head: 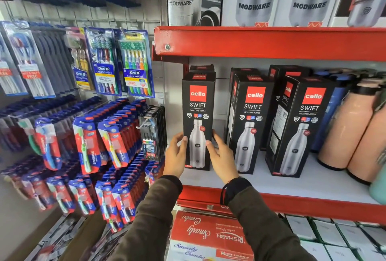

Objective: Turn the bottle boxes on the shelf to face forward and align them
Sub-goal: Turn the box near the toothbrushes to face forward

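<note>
Both hands are gripping the leftmost bottle box (198,120), the left hand (175,157) and right hand (221,157) each curling partly around one lower edge. It is standing upright on the shelf (292,179), facing forward, well left of the middle box (249,122).

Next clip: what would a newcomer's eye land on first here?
Three black Cello boxes on the red-edged shelf, with the left hand and right hand gripping the leftmost box. Toothbrush packs hang on the wall at left; peach bottles stand at far right.
</note>
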Demonstrator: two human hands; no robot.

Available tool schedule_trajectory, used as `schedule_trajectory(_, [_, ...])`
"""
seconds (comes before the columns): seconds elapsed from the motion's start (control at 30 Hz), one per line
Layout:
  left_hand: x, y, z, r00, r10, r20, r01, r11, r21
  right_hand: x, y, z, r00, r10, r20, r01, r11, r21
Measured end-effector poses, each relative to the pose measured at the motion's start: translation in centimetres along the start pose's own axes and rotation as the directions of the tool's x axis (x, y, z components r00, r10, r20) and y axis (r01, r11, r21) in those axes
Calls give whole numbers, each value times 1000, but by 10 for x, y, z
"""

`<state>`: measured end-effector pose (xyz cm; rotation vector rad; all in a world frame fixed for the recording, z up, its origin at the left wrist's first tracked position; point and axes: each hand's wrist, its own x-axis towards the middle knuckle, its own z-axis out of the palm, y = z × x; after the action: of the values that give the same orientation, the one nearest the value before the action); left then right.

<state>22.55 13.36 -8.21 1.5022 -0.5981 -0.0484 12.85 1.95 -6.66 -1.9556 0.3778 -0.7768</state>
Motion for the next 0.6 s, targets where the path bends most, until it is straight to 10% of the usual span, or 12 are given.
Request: schedule_trajectory(0.6, [-58, 17, -22, 997, -49, -55, 43, 993, -113, -61, -18, -13, 997, 40, -67, -24, 973, 232])
